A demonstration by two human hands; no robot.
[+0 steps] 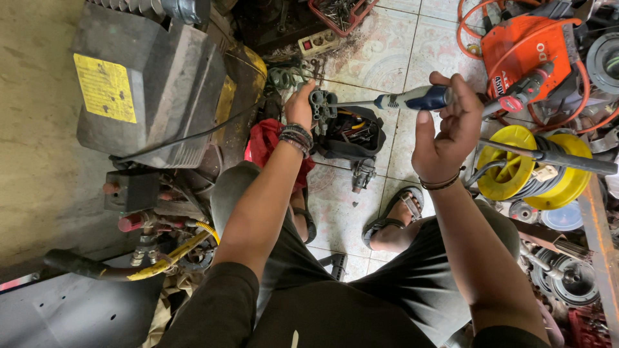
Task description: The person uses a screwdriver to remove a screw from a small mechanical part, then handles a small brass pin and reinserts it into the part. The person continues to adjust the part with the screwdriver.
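My left hand grips a small grey metal part held out over the floor. My right hand holds a screwdriver with a blue and white handle. Its shaft runs left and its tip meets the metal part. Beaded bracelets circle my left wrist and a thin band my right. I sit with knees apart, and my sandalled feet rest on the tiled floor below the hands.
A black machine with a yellow label stands at the left, with hoses and fittings beneath. An open black tool bag and red cloth lie ahead. An orange hose reel and yellow cable spool sit at the right.
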